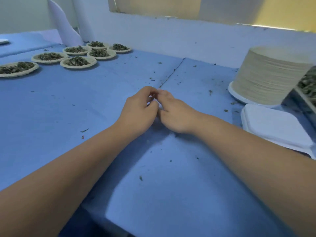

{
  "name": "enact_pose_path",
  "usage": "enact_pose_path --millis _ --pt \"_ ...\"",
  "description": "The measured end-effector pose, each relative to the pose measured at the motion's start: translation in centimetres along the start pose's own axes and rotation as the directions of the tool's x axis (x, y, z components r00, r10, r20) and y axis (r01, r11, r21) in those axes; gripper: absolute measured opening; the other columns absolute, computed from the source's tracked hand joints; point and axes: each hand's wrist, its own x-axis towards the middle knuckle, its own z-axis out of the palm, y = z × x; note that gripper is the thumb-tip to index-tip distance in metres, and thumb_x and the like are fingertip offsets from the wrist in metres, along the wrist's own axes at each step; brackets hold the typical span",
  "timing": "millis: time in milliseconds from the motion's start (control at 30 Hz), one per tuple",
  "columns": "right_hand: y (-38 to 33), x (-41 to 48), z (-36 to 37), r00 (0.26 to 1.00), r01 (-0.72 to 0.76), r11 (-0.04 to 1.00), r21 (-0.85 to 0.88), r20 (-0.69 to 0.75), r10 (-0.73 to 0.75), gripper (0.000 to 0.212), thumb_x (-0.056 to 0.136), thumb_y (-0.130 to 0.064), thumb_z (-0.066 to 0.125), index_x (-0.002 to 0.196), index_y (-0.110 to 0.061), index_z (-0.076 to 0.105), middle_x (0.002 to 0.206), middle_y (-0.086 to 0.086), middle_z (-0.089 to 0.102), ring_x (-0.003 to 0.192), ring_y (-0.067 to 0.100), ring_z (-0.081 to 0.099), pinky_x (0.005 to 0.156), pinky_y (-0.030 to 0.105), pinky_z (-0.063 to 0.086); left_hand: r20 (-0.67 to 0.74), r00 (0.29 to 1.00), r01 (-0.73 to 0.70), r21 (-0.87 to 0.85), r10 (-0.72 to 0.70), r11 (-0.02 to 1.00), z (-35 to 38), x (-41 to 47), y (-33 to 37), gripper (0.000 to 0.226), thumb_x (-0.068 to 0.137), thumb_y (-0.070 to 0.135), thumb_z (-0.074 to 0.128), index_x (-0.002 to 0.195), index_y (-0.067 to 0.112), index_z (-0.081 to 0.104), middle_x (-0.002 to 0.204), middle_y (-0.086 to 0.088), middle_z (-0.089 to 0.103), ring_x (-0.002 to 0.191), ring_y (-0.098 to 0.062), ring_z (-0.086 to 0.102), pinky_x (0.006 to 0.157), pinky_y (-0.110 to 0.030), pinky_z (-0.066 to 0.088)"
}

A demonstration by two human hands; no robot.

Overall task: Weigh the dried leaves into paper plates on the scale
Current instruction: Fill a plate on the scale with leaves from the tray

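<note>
My left hand (138, 110) and my right hand (176, 113) meet over the middle of the blue table (85, 103), fingers curled and fingertips touching each other. Nothing shows plainly between the fingers. Several paper plates filled with dried leaves (77, 62) stand in a group at the far left. A tall stack of empty paper plates (268, 74) stands at the right, well away from both hands. Just in front of the stack lies a white square scale (273, 125) with nothing on it. A metal container of dried leaves (308, 86) shows at the right edge.
Loose leaf crumbs are scattered over the blue cover, and a seam (171, 74) runs from the hands toward the wall. White rolled paper (66, 26) leans at the back left. A pale wall (188, 40) closes off the far side.
</note>
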Motion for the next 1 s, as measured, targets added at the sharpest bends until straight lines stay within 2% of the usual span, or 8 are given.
enact_pose_path --millis 133,233,300,367,467,700,900,1000 --pt "2.4 -6.0 -3.3 0.982 -0.037 0.998 0.055 -0.185 0.047 0.042 0.097 -0.019 0.045 0.138 -0.018 0.044 0.146 0.0 0.044 0.128 0.021 0.049 0.095 0.032 0.041 0.05 0.991 -0.113 -0.127 0.12 0.985 5.4 -0.2 5.1 0.044 0.088 0.013 0.048 0.127 0.023 0.066 0.109 0.02 0.07 0.102 0.015 0.06 0.089 -0.009 0.046" --pt "5.9 -10.2 -5.7 0.95 -0.092 0.995 0.03 -0.298 0.097 0.051 0.096 -0.026 0.052 0.146 -0.027 0.039 0.15 -0.004 0.044 0.128 0.019 0.05 0.102 0.034 0.041 0.112 0.972 -0.187 -0.174 0.209 0.967 9.2 -0.4 8.3 0.059 0.09 0.0 0.049 0.141 0.027 0.061 0.142 0.01 0.062 0.125 0.004 0.056 0.105 -0.014 0.043" --pt "8.3 -13.5 -7.4 0.91 -0.122 0.992 0.023 -0.398 0.121 0.057 0.095 -0.025 0.057 0.148 -0.03 0.039 0.151 -0.012 0.045 0.129 0.006 0.045 0.1 0.013 0.033 0.166 0.947 -0.245 -0.184 0.276 0.952 11.5 -0.2 10.3 0.059 0.092 -0.002 0.049 0.143 0.025 0.06 0.155 0.008 0.051 0.135 0.003 0.047 0.108 -0.01 0.038" --pt "11.0 -16.7 -8.9 0.851 -0.18 0.983 0.03 -0.498 0.17 0.056 0.093 -0.023 0.059 0.145 -0.033 0.043 0.136 -0.011 0.056 0.109 -0.002 0.053 0.084 0.0 0.031 0.222 0.915 -0.312 -0.142 0.337 0.94 13.7 0.4 12.2 0.053 0.094 0.001 0.052 0.142 0.021 0.061 0.158 0.006 0.046 0.132 -0.005 0.05 0.113 -0.02 0.039" --pt "15.2 -21.1 -10.4 0.714 -0.319 0.946 0.057 -0.642 0.279 0.048 0.09 -0.024 0.059 0.135 -0.039 0.048 0.105 -0.002 0.068 0.065 0.001 0.057 0.062 0.027 0.039 0.198 0.881 -0.437 -0.009 0.43 0.899 16.2 2.2 14.8 0.043 0.095 0.005 0.056 0.134 0.017 0.069 0.156 0.005 0.049 0.126 -0.006 0.05 0.102 -0.013 0.038" --pt "20.8 -25.0 -12.7 0.448 -0.493 0.852 0.176 -0.788 0.422 0.025 0.092 -0.019 0.058 0.113 -0.023 0.069 0.076 -0.004 0.067 0.056 0.012 0.058 0.058 0.033 0.049 0.221 0.786 -0.618 0.253 0.577 0.745 20.4 7.9 20.9 0.044 0.098 0.006 0.047 0.135 0.017 0.068 0.156 -0.002 0.051 0.142 -0.022 0.048 0.116 -0.028 0.034" --pt "21.0 -24.3 -11.4 0.53 -0.448 0.868 0.216 -0.717 0.452 0.025 0.091 -0.017 0.055 0.109 -0.025 0.07 0.064 -0.007 0.059 0.049 0.011 0.05 0.055 0.031 0.048 0.387 0.802 -0.598 0.521 0.456 0.609 22.7 10.5 22.5 0.064 0.092 -0.009 0.041 0.148 0.02 0.054 0.141 -0.008 0.06 0.132 -0.033 0.05 0.103 -0.042 0.044" --pt "20.8 -23.6 -11.3 0.561 -0.408 0.889 0.21 -0.71 0.425 0.026 0.091 -0.016 0.054 0.11 -0.025 0.069 0.06 -0.011 0.05 0.048 0.007 0.043 0.054 0.025 0.037 0.396 0.803 -0.593 0.608 0.445 0.528 23.0 11.1 23.1 0.059 0.087 -0.011 0.042 0.137 0.014 0.06 0.118 -0.012 0.065 0.114 -0.034 0.056 0.085 -0.042 0.047"
